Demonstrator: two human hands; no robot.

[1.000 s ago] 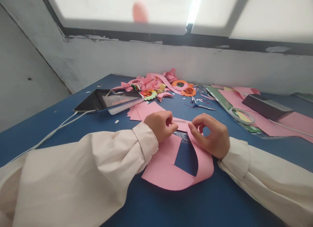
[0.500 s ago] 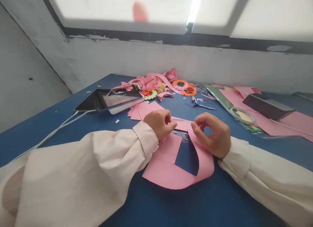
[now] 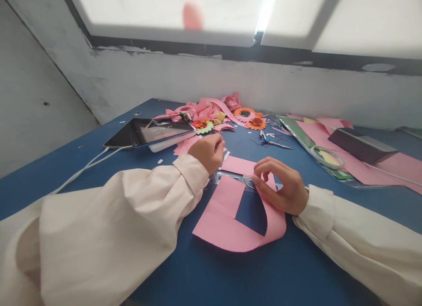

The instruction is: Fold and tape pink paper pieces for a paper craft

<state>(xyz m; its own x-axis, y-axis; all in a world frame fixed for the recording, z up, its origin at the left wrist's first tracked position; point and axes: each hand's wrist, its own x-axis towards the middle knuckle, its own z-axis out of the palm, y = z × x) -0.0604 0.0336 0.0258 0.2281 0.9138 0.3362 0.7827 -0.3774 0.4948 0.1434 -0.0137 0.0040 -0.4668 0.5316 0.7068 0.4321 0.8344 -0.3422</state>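
Observation:
My left hand (image 3: 207, 153) is closed, fingers pinched, above the table beyond the bent pink paper. A small white strip (image 3: 226, 155) shows at its fingertips; the rest of it is hidden. With thumb and fingers my right hand (image 3: 280, 185) pinches the raised right arm of the pink paper (image 3: 231, 238), which curls up from the table. This paper has a square-cornered gap in its middle. A flat pink piece (image 3: 238, 165) lies just beyond, between my hands. Under the papers, part of a clear ruler (image 3: 216, 178) with a curved marking is visible.
Behind my left hand lie a tablet (image 3: 132, 132) with white cables and several pink sheets (image 3: 186, 145). A pile of pink paper scraps and flowers (image 3: 204, 109) sits at the back. Blue-handled scissors (image 3: 275, 143) lie right of centre. A tape roll (image 3: 327, 157) and a dark box (image 3: 362, 143) rest on pink sheets.
My left hand has drawn away from the pink piece, up and to the left, with a white strip now at its fingers. My right hand has come slightly lower and to the left.

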